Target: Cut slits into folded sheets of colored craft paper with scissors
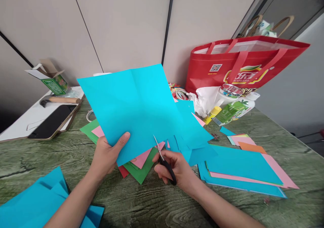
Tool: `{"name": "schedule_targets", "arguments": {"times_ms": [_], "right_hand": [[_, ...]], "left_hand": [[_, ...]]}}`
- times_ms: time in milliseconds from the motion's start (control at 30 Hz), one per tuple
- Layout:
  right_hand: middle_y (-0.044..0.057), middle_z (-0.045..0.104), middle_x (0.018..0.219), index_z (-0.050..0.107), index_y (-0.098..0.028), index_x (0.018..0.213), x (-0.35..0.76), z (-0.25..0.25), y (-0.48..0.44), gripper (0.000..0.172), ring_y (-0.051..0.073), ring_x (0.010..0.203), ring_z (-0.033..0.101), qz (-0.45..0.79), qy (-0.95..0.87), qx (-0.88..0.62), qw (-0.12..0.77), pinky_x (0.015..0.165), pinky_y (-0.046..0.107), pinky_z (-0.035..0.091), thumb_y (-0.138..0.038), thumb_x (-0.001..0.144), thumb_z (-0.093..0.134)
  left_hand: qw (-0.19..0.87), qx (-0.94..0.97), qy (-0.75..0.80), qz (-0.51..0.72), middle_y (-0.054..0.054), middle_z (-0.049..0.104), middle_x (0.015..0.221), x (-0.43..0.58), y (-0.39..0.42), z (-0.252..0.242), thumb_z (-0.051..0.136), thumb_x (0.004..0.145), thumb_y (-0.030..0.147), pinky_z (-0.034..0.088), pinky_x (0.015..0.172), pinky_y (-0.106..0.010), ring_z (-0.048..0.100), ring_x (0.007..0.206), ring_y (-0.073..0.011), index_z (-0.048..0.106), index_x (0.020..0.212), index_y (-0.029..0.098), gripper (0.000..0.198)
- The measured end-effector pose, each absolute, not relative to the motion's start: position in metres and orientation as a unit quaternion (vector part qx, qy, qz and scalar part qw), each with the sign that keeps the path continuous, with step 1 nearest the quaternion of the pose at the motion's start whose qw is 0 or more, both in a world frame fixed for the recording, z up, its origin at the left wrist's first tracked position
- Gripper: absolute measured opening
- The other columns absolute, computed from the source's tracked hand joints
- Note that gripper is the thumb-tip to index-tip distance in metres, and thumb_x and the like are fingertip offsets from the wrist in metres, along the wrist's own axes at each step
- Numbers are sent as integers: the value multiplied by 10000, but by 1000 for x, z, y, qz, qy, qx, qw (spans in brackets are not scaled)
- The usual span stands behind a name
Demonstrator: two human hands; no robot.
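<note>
My left hand pinches the lower left edge of a large blue sheet of paper, thumb on top, holding it raised and tilted above the table. A faint crease runs down the sheet's middle. My right hand is closed around black-handled scissors. Their blades point up and away, at the sheet's lower edge; I cannot tell whether they are cutting into it. Below the sheet lie green paper and pink paper, partly hidden. More blue pieces lie just right of the blades.
At right lies a stack of coloured sheets; at lower left, blue papers. A red bag, white tissue, yellow glue stick and green-white carton stand behind. At left are a phone, a wooden-handled tool and a green box.
</note>
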State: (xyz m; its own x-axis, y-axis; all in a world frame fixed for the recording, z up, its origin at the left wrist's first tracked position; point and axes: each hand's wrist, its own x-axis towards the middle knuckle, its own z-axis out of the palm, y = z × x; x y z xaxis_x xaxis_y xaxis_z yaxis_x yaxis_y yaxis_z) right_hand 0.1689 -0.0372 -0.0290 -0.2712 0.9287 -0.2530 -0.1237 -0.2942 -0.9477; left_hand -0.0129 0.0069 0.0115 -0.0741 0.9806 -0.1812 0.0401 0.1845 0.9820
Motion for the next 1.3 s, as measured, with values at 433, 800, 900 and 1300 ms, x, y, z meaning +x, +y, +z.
{"name": "schedule_targets", "arguments": {"times_ms": [433,800,900,1300], "right_hand": [[-39,538,487,546,-146,748,171,-34,-39,302,64,355,437,674,-446,-439,393,354,190,311,-377,619,691],[2,556,649,538,-153,811,175,-45,-37,324,105,551,478,664,-484,-381,423,512,233,367,-378,643,699],[-12,541,606,535,-156,795,175,-46,-37,306,100,520,472,660,-485,-384,425,489,228,368,-379,654,690],[-34,538,545,563,-148,827,174,-50,-37,305,68,419,446,670,-461,-403,419,410,197,366,-348,644,703]], "left_hand": [[522,445,571,451,-37,558,1220,-15,6,10,659,630,402,609,619,-430,632,864,-328,526,1099,240,514],[546,448,560,433,-35,676,1009,-10,2,14,709,552,418,608,591,-399,650,786,-321,618,916,224,422],[555,441,557,433,-43,687,970,-9,2,15,717,540,430,608,559,-406,655,742,-323,620,890,213,423],[575,420,554,432,-34,705,791,-10,2,16,733,502,457,585,429,-396,652,555,-289,591,910,218,494]]}}
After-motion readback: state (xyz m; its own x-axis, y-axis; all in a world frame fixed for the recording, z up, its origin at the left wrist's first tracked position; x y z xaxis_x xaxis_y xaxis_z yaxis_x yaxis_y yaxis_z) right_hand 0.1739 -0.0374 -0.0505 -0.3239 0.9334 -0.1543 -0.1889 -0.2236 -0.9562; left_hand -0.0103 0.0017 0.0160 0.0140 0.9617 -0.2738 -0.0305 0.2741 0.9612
